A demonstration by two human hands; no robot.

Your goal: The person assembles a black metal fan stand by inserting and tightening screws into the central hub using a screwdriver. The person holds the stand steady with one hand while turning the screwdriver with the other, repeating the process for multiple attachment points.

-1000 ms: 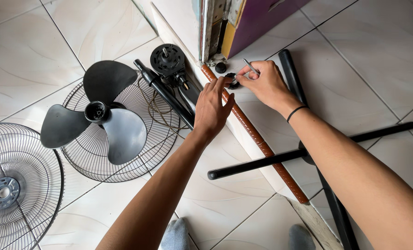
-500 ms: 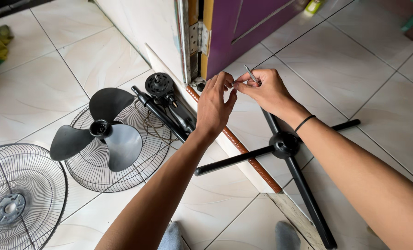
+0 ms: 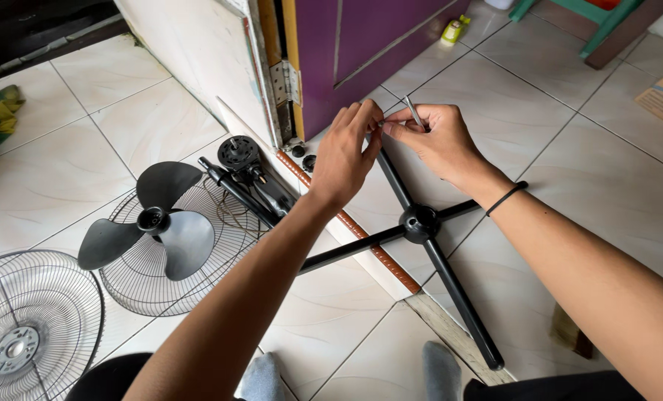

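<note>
Pale tiled floor (image 3: 591, 186), with a purple door (image 3: 361, 52) ajar on a brass hinge (image 3: 285, 83) at the top. Both hands raised together above the floor, fingertips meeting just in front of the door's lower edge. Left hand (image 3: 344, 157) curled narrow, thumb and forefinger pinched toward the other hand's fingertips; whether anything sits in that pinch, cannot tell. Right hand (image 3: 435, 141) closed on a thin metal pin (image 3: 413, 111), held between thumb and fingers with its free end pointing up and away. Black band (image 3: 507, 198) around the right wrist.

Directly beneath the hands, flat on the tiles: black cross-shaped fan base (image 3: 420, 223), four tubes joined at a round hub. Under one tube, a copper-coloured pole (image 3: 361, 238) lying diagonally along the white threshold. Left of that, black fan motor housing (image 3: 250, 174), touching a wire fan guard (image 3: 175, 260) with the three-bladed black fan blade (image 3: 153, 226) resting on it. Second wire guard (image 3: 27, 334) at lower left, just beside the first. Small yellow toy car (image 3: 454, 30) near the door, well apart.
</note>
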